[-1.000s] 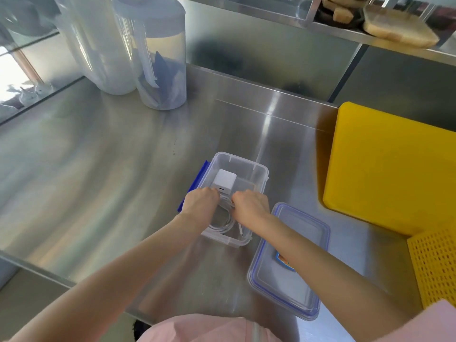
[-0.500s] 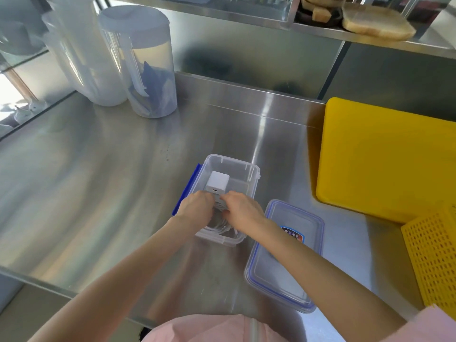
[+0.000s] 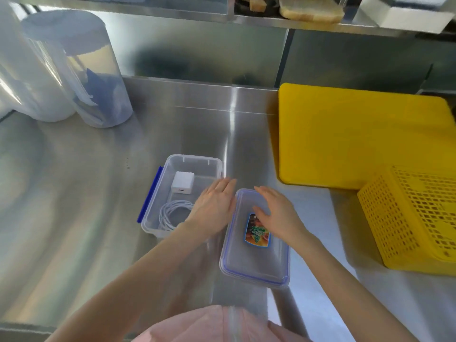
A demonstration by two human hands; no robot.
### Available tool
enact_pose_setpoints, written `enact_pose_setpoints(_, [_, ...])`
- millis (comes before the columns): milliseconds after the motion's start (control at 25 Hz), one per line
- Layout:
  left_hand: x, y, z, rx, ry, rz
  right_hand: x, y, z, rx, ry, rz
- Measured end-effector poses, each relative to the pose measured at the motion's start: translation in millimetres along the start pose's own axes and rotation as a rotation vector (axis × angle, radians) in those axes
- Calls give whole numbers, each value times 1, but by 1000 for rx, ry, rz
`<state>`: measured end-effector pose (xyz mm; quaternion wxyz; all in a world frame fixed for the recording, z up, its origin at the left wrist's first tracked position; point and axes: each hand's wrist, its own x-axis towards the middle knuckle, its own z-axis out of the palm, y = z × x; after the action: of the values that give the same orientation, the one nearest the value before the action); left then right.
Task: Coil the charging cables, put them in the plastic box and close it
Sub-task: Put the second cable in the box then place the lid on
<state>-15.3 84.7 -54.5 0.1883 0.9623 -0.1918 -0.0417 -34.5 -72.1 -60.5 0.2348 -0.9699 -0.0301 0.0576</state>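
Coiled white cable (image 3: 172, 214) and charger (image 3: 182, 185) sitting in box (image 3: 195, 161); both hands, left (image 3: 214, 206) and right (image 3: 276, 213), flat, empty, hovering over lid (image 3: 254, 262), probably lining up to grab it.

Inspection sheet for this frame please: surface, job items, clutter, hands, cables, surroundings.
Surface: steel counter, shiny.
Job's things: clear plastic box open, white charger and coiled cable inside; lid lies flat right of the box, not yet on.
Clutter: yellow board, yellow basket, two clear jugs.
Hands: left hand open over the box's right edge; right hand open over the lid.
Cables: one white coil, in the box.
Surroundings: steel wall, shelf above.
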Motion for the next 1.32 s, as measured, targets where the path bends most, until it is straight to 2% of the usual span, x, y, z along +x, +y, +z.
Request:
enact_pose_setpoints(200, [-5, 31, 39, -105, -99, 46, -30, 32, 10, 90, 10, 140])
enact_pose_setpoints(400, [-15, 34, 63, -186, -216, -187, -49, 51, 23, 139, -3, 272])
enact_pose_setpoints(520, [-21, 32, 67, -251, -223, -308, -56, 51, 29, 226, 40, 355])
enact_pose_setpoints(720, [-31, 35, 70, -359, -189, -393, -60, 42, 41, 344, 93, 499])
enact_pose_setpoints(1120, [-36, 33, 66, -411, -214, -332, -64, 23, 48, 474, 237, 596])
enact_pose_setpoints(1320, [-36, 36, 50, -480, -70, -247, -63, 23, 35, 568, 257, 591])
